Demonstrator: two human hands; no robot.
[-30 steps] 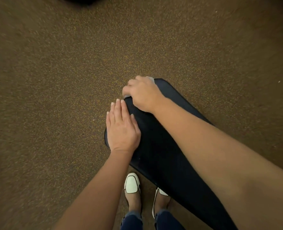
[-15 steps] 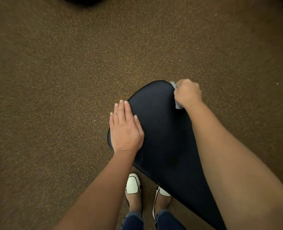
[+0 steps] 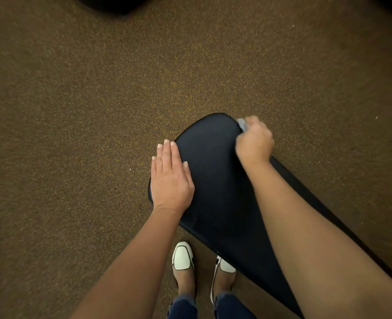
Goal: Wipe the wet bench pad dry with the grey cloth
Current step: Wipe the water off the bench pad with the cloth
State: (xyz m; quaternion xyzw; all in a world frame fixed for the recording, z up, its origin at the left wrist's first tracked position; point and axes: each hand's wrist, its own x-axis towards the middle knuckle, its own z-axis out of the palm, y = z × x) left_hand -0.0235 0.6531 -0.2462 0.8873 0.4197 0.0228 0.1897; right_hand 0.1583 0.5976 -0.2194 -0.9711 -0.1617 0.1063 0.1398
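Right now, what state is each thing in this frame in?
bench pad: dark, mostly uncovered; wetness cannot be told.
grey cloth: bunched, mostly hidden in a grip, at the pad's far right edge.
left hand: flat, fingers straight, resting on the pad's left edge.
right hand: fingers curled round the grey cloth.

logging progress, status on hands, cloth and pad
Left hand flat on bench pad. Right hand grips grey cloth at pad's far right edge. Nothing seen blocking the pad.
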